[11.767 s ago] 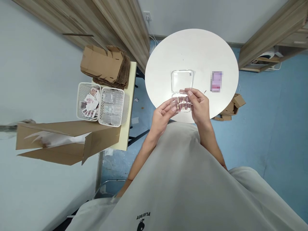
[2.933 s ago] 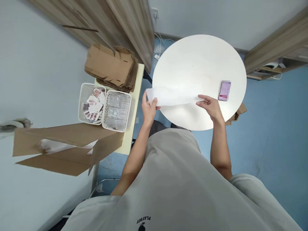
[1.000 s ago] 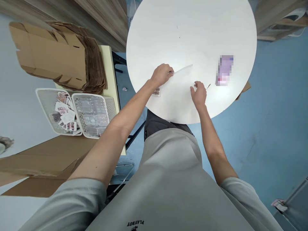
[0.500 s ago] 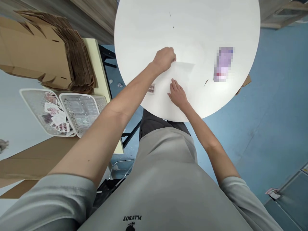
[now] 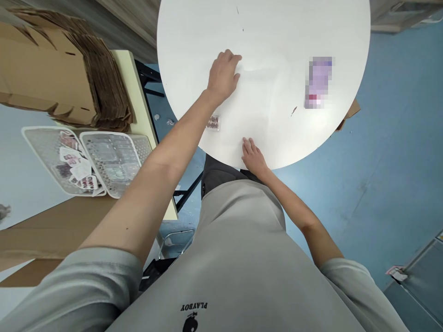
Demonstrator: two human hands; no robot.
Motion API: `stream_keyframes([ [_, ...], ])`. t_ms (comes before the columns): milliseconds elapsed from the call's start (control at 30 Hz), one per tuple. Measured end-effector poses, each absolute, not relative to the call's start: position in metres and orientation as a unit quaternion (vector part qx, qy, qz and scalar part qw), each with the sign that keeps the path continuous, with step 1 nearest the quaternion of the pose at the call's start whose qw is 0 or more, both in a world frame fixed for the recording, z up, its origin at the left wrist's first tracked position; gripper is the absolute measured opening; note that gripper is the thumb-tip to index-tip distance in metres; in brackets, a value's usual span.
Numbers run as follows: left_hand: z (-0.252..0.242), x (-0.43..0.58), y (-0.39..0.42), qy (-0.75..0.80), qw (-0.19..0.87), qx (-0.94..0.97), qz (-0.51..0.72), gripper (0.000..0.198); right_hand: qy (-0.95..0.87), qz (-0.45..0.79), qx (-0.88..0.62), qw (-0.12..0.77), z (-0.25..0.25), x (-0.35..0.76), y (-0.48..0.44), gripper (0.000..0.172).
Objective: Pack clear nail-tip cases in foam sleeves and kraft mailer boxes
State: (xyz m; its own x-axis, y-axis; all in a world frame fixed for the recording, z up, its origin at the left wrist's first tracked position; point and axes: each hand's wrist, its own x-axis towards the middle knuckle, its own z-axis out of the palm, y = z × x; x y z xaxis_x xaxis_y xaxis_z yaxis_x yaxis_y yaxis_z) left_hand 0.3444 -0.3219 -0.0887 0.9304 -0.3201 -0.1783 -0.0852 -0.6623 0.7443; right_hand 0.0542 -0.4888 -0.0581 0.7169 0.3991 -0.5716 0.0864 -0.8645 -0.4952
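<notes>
A white sheet of paper (image 5: 258,99) lies flat on the round white table (image 5: 294,27), hard to tell from the tabletop. My left hand (image 5: 223,76) rests on the sheet's far left corner, fingers stretched flat. My right hand (image 5: 253,156) lies flat near the table's front edge, on the sheet's near side, fingers apart. A small clear case of press-on nails (image 5: 212,122) sits on the table just beside my left forearm.
A blurred purple object (image 5: 318,82) lies at the table's right. To the left, a side table holds a stack of flat cardboard boxes (image 5: 69,69) and two white baskets (image 5: 86,159) with nail cases and cards. A large open carton (image 5: 41,235) stands lower left.
My left hand has slid farther away across the sheet and opened flat. My right hand has drawn back along the paper to the table's front edge.
</notes>
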Motion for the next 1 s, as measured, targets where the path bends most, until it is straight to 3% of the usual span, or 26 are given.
stream_keyframes([
  [267, -0.079, 0.212, -0.232, -0.102, 0.328, 0.914, -0.215, 0.088, -0.136, 0.322, -0.912, 0.217, -0.071, 0.048, -0.488, 0.07],
  [467, -0.088, 0.144, -0.216, -0.081, 0.295, 0.926, -0.222, 0.072, -0.139, 0.328, -0.907, 0.224, -0.076, 0.047, -0.492, 0.071],
  [733, -0.087, 0.111, -0.208, -0.074, 0.277, 0.935, -0.207, 0.076, -0.131, 0.308, -0.903, 0.271, -0.081, 0.052, -0.501, 0.065],
  [1000, -0.082, 0.128, -0.268, -0.211, 0.294, 0.901, -0.239, 0.071, 0.107, 0.174, -0.929, 0.308, -0.087, 0.065, -0.555, 0.059],
])
